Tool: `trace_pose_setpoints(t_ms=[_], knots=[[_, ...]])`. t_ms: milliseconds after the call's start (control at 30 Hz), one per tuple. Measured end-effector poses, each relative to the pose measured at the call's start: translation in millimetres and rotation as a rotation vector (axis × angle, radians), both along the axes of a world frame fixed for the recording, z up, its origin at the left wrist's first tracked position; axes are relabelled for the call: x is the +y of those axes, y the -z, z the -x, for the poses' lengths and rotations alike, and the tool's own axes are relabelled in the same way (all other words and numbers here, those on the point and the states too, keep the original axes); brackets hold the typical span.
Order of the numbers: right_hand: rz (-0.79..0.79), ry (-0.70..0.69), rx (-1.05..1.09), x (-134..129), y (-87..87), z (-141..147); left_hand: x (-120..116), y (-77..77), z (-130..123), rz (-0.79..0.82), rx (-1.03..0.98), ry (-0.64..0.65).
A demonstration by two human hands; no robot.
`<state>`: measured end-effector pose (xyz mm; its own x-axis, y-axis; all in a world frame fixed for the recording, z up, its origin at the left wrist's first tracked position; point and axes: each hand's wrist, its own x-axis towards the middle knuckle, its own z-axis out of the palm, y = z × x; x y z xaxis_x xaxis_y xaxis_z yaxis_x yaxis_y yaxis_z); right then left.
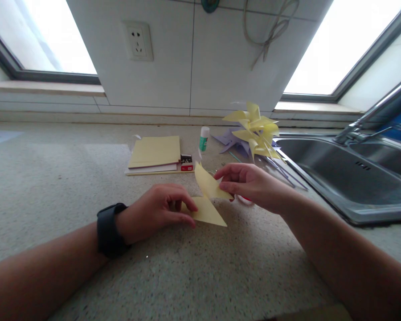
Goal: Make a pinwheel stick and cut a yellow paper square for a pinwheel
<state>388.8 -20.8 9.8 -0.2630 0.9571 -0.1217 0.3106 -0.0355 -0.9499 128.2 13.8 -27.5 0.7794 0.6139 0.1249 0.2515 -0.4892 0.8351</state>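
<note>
A piece of yellow paper (207,210) with slit, pointed flaps is between my two hands, just above the speckled counter. My left hand (160,205), with a black watch (112,229) on the wrist, has its fingers and thumb closed about the paper's left edge. My right hand (247,183) pinches the raised right flap between thumb and fingers. Partly hidden behind the right hand is a red ring-shaped thing (246,200), perhaps a scissors handle. The ends of some left fingers are hidden by the hand.
Behind the hands are a stack of yellow paper (157,151), a small box of pins (187,163) and a glue stick (203,139). Yellow pinwheels (254,127) and purple ones (232,138) lie by the steel sink (321,174) on the right. A tiled wall (167,84) bounds the counter.
</note>
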Motion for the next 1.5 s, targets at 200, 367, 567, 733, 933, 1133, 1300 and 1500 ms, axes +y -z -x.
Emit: trace_pose_setpoints(t_ms=[200,367,567,733,933,1133,1300,1500], knots=[[0.018,-0.031,-0.059,-0.6,-1.1,-3.7,-1.5,-3.9,-0.8,-0.053,0.035,0.038],[0.02,-0.051,-0.033,-0.9,-0.8,-3.9,-1.3,-1.9,-0.8,-0.071,0.034,0.001],[0.032,-0.059,-0.029,0.1,0.9,-7.3,-0.4,-2.7,-0.7,-0.069,0.027,-0.011],[0.036,-0.059,-0.024,1.3,0.5,-8.3,1.0,-1.0,0.1,-0.061,0.0,-0.024],[0.037,-0.046,-0.057,2.4,1.2,-9.0,0.9,3.0,1.5,-0.079,0.048,-0.087],[0.001,-0.072,-0.115,3.0,6.9,-7.3,1.2,4.2,1.1,-0.135,0.108,-0.1],[-0.142,-0.102,-0.281,0.4,12.4,-0.2,1.5,3.1,-0.5,-0.178,0.134,-0.088],[-0.195,-0.127,-0.369,-4.6,10.7,8.8,-0.2,-3.7,-1.5,-0.171,0.135,-0.088]])
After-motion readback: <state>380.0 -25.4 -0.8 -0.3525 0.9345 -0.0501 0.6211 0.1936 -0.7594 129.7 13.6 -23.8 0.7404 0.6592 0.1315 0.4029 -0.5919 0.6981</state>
